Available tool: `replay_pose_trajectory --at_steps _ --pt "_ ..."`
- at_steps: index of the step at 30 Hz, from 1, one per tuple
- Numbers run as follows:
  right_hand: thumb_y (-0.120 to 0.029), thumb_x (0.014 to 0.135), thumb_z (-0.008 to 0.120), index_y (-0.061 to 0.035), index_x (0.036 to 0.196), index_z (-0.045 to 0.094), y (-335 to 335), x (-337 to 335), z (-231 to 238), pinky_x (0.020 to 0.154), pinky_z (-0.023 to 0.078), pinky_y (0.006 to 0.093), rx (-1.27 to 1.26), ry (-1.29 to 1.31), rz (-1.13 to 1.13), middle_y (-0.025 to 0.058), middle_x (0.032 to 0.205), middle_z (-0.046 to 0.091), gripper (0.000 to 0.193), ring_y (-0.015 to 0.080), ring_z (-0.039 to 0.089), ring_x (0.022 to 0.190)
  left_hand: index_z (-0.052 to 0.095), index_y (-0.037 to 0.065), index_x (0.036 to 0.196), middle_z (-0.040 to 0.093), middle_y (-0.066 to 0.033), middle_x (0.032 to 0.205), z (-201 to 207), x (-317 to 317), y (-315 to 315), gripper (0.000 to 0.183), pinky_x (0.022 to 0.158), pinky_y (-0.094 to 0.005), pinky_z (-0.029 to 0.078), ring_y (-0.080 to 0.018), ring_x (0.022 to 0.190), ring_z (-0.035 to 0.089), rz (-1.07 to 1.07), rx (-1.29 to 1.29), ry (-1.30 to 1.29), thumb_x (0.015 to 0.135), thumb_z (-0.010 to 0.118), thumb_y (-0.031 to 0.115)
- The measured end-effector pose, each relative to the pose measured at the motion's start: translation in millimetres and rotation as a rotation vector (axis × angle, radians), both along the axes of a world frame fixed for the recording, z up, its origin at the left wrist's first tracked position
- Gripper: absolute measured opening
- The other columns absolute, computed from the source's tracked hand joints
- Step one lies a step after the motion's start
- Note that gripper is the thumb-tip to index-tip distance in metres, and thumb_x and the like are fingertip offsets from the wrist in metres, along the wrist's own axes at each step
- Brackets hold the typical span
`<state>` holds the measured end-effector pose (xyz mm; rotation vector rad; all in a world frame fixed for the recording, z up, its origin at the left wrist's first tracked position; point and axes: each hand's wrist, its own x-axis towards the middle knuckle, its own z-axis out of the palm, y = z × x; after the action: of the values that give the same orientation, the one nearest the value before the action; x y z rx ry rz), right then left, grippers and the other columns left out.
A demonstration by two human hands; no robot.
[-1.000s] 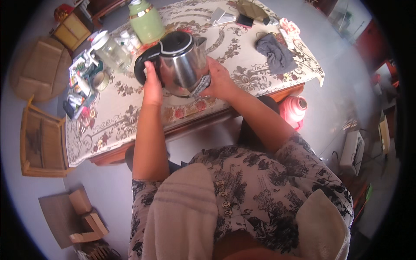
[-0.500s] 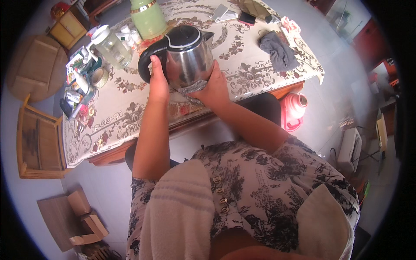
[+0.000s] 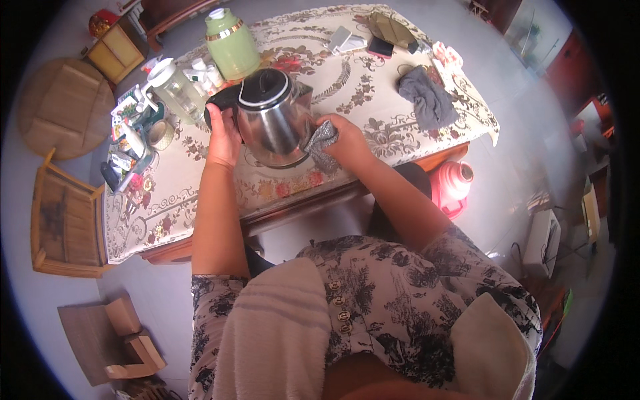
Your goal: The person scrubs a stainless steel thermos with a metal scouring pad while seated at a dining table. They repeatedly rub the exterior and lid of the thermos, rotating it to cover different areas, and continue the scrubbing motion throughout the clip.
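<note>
A stainless steel electric kettle [image 3: 270,130] with a black lid and black handle is at the near middle of the table, slightly tilted. My left hand [image 3: 225,138] is closed around the handle on its left side. In my right hand [image 3: 349,141] is a grey, silvery cleaning cloth [image 3: 323,143], bunched up and pressed against the kettle's right side. Whether the kettle's base touches the tablecloth I cannot tell. Behind the kettle stands a pale green thermos flask [image 3: 232,48], with a clear pitcher [image 3: 175,92] to its left.
A patterned tablecloth [image 3: 193,193] covers the table. Small bottles, a tape roll [image 3: 161,134] and a tray of odds and ends crowd the left end. A dark grey cloth [image 3: 427,99] and phones lie to the right. A pink flask [image 3: 453,183] stands on the floor, a wooden chair [image 3: 67,217] at left.
The kettle has come lower and nearer and stands more upright. My right hand has shifted from under its base to its right side, with the cloth now showing more.
</note>
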<state>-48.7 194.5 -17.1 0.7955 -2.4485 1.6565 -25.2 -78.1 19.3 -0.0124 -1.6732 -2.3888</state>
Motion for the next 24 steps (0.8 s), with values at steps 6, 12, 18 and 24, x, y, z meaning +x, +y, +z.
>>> replay_pose_trajectory --at_steps 6,12,18,24 --pt "0.001 0.082 0.069 -0.0004 0.138 0.045 -23 -3 18 0.102 0.041 0.0297 -0.48 -0.176 0.266 0.0104 0.13 0.056 0.061 0.0176 0.054 0.118 0.038 0.002 0.143 0.047 -0.014 0.142 -7 -26 -15 0.106 0.111 -0.0448 0.036 -0.03 0.13 0.047 -0.078 0.2 -0.084 0.079 0.021 0.086" --pt "0.005 0.087 0.062 -0.0005 0.143 0.039 -21 -8 31 0.105 0.037 0.0292 -0.694 -0.313 0.548 0.0096 0.136 0.053 0.061 0.0149 0.05 0.124 0.035 0.003 0.143 0.05 -0.0144 0.139 -14 -20 -6 0.1 0.11 -0.0408 0.037 -0.0281 0.127 0.05 -0.111 0.296 -0.025 0.083 0.027 0.082" --pt "0.005 0.072 0.073 -0.0013 0.149 0.026 -21 25 32 0.111 0.03 0.0322 -0.251 0.071 0.295 0.0178 0.142 0.044 0.09 0.0271 0.041 0.134 0.035 0.003 0.143 0.05 -0.0148 0.139 -5 -12 3 0.098 0.11 -0.0412 0.038 -0.0284 0.127 0.05 -0.094 0.3 -0.017 0.084 0.026 0.081" --pt "-0.004 0.071 0.077 0.0052 0.142 0.03 -55 38 30 0.107 0.034 0.0351 -0.373 0.201 0.067 0.0184 0.125 0.05 0.086 0.0291 0.048 0.121 0.037 0.002 0.142 0.049 -0.016 0.139 9 -8 11 0.098 0.11 -0.0425 0.038 -0.0296 0.128 0.049 -0.079 0.277 -0.011 0.085 0.021 0.08"
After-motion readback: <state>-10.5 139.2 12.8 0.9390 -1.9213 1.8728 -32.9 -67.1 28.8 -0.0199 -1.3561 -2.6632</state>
